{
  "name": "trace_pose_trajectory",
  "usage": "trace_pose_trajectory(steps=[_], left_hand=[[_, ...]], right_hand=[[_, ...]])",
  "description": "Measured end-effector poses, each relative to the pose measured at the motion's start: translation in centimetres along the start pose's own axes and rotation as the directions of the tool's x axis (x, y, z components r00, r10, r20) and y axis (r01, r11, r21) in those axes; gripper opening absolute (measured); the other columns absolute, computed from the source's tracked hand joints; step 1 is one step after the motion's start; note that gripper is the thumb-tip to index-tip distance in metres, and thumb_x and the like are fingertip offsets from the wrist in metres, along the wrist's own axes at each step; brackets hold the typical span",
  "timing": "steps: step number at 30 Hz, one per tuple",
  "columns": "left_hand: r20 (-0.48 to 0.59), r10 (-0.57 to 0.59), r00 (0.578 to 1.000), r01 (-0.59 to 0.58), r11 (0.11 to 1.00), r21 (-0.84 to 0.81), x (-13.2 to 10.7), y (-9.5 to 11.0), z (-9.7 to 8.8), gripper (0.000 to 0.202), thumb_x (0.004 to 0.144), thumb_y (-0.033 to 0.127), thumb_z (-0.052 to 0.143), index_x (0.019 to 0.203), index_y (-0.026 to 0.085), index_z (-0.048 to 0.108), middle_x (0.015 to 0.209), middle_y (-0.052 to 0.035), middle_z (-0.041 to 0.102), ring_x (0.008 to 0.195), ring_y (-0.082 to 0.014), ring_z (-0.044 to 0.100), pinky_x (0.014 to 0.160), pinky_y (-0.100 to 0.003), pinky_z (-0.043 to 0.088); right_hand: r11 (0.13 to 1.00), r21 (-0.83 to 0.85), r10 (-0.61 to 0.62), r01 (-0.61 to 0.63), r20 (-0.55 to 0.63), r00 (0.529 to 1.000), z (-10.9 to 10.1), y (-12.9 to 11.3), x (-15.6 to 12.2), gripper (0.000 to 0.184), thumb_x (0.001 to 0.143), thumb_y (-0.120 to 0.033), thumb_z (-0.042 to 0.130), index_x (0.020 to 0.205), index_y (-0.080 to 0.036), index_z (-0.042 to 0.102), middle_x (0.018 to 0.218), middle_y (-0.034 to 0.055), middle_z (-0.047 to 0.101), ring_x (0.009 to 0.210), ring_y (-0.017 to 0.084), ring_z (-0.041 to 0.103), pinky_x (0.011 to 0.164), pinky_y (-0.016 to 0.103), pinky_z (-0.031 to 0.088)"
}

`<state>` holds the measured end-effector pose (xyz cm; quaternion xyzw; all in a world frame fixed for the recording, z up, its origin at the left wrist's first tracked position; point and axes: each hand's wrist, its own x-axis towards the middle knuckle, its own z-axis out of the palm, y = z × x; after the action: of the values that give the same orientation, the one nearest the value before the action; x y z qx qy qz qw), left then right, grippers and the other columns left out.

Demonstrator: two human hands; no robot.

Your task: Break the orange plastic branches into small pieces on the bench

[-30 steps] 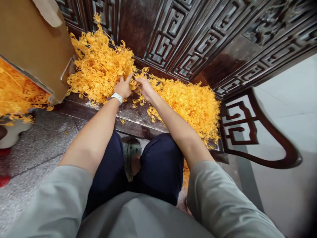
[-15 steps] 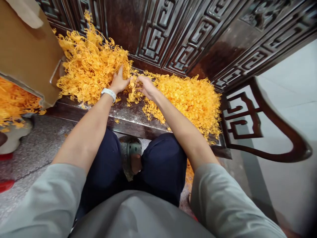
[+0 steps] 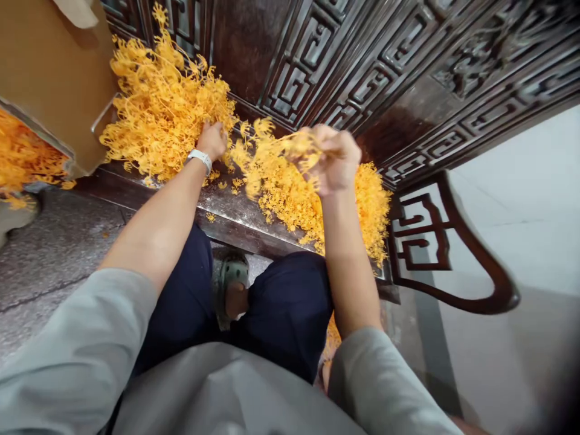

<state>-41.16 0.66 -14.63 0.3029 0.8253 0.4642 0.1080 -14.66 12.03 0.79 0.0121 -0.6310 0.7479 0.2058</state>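
Dark carved-wood bench (image 3: 229, 202), seat dusted with white specks, set on a speckled stone floor (image 3: 67, 241); all places below are relative to the bench. Right hand (image 3: 336, 158): above the right half of the bench seat, fingers pinched nearly closed, one yellow spray (image 3: 272, 154) in the grip. Spray trails left from the fingers toward mid-bench, in front of the backrest; blurred, so can't count the stems. Left hand (image 3: 212, 140): over the left half of the bench, fingers partly curled at the right edge of the left heap (image 3: 165, 115). Fingertips are hidden; can't tell if it has hold of anything. White watch (image 3: 199, 158) on that wrist. Left heap is tangled, stems showing, piled against the bench backrest (image 3: 251, 51). Right heap (image 3: 374, 208) is lower and denser, covers the right half of the bench up to the armrest (image 3: 507, 291). Loose yellow bits lie mid-bench between heaps.

Container: cardboard box (image 3: 67, 78) at the bench's left end; can't tell if the bench bears it. Box holds deeper-orange sprays (image 3: 27, 151), some spilling past its open edge. Knees in dark blue trousers (image 3: 290, 296) touch or nearly touch the bench front; green clog (image 3: 235, 270) just below it.
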Motion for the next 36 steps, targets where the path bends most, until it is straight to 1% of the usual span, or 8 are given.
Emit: trace_pose_trajectory(steps=[7,10,15,19,23,27,30,36], left_hand=[[0.011,-0.025,1.000,0.023,0.993,0.118,-2.7,3.2,0.4,0.127,0.071,0.087,0.073,0.161,0.003,0.041,0.177,-0.0247,0.031,0.146,-0.0417,0.045,0.123,-0.061,0.027],[-0.078,0.184,0.980,-0.172,0.975,0.140,-5.8,8.2,-0.2,0.106,0.088,0.089,0.055,0.161,0.013,0.044,0.180,-0.0108,0.030,0.154,-0.0420,0.029,0.129,-0.065,0.009],[0.151,0.580,0.801,-0.572,0.815,-0.095,-12.0,16.2,0.7,0.070,0.103,0.079,0.045,0.141,0.024,0.064,0.147,-0.0094,0.066,0.135,-0.0323,0.058,0.120,-0.052,0.040],[0.389,0.682,0.619,-0.669,0.718,-0.194,-14.4,17.7,4.0,0.055,0.100,0.058,0.065,0.140,0.021,0.066,0.141,-0.0115,0.070,0.132,-0.0330,0.064,0.116,-0.048,0.046],[0.415,0.575,0.705,-0.504,0.818,-0.276,-14.5,17.5,5.8,0.022,0.098,0.040,0.072,0.109,0.021,0.075,0.105,-0.0094,0.076,0.114,-0.0325,0.070,0.104,-0.044,0.054],[0.373,0.455,0.809,-0.299,0.864,-0.406,-14.5,18.3,6.0,0.020,0.103,0.038,0.069,0.093,0.020,0.068,0.090,-0.0071,0.069,0.106,-0.0304,0.070,0.095,-0.042,0.057],[0.406,0.431,0.805,-0.206,0.847,-0.491,-15.0,18.7,6.4,0.022,0.107,0.034,0.063,0.089,0.020,0.064,0.088,-0.0067,0.067,0.101,-0.0270,0.070,0.092,-0.041,0.058],[0.503,0.381,0.776,-0.069,0.844,-0.532,-15.6,18.4,7.0,0.027,0.107,0.045,0.065,0.095,0.021,0.064,0.082,-0.0040,0.061,0.092,-0.0253,0.072,0.085,-0.040,0.060]], right_hand=[[0.978,0.080,-0.132,0.193,-0.477,0.869,-1.7,-3.1,-7.0,0.023,0.087,-0.049,0.070,0.084,-0.028,0.059,0.079,-0.0025,0.060,0.076,0.017,0.060,0.074,0.033,0.050],[0.966,0.175,-0.051,0.189,-0.587,0.808,-1.6,-1.5,-9.4,0.025,0.088,-0.049,0.078,0.094,-0.029,0.063,0.084,-0.0054,0.065,0.064,0.011,0.056,0.063,0.026,0.048],[0.941,0.300,0.071,0.160,-0.634,0.770,-1.4,1.7,-11.8,0.026,0.087,-0.047,0.079,0.093,-0.028,0.063,0.083,-0.0048,0.064,0.056,0.008,0.048,0.052,0.023,0.045],[0.956,0.272,0.086,0.107,-0.612,0.786,-0.7,2.2,-13.2,0.031,0.091,-0.060,0.072,0.099,-0.031,0.068,0.088,-0.0026,0.065,0.061,0.012,0.047,0.057,0.027,0.050],[0.969,0.232,0.064,0.088,-0.574,0.816,-0.3,0.8,-14.6,0.051,0.086,-0.077,0.065,0.108,-0.031,0.071,0.110,0.0059,0.071,0.101,0.024,0.067,0.083,0.041,0.060],[0.945,0.227,-0.018,0.234,-0.681,0.732,-0.2,-0.1,-15.5,0.055,0.083,-0.075,0.066,0.115,-0.031,0.070,0.129,0.0091,0.071,0.132,0.029,0.064,0.100,0.047,0.059],[0.963,0.152,-0.039,0.224,-0.742,0.669,0.2,0.0,-15.4,0.054,0.086,-0.074,0.060,0.121,-0.034,0.069,0.133,0.0076,0.069,0.137,0.026,0.063,0.105,0.047,0.058],[0.998,0.019,-0.028,0.055,-0.665,0.747,0.8,0.3,-14.4,0.073,0.083,-0.090,0.049,0.125,-0.034,0.071,0.132,0.0101,0.068,0.144,0.031,0.058,0.103,0.050,0.060]])
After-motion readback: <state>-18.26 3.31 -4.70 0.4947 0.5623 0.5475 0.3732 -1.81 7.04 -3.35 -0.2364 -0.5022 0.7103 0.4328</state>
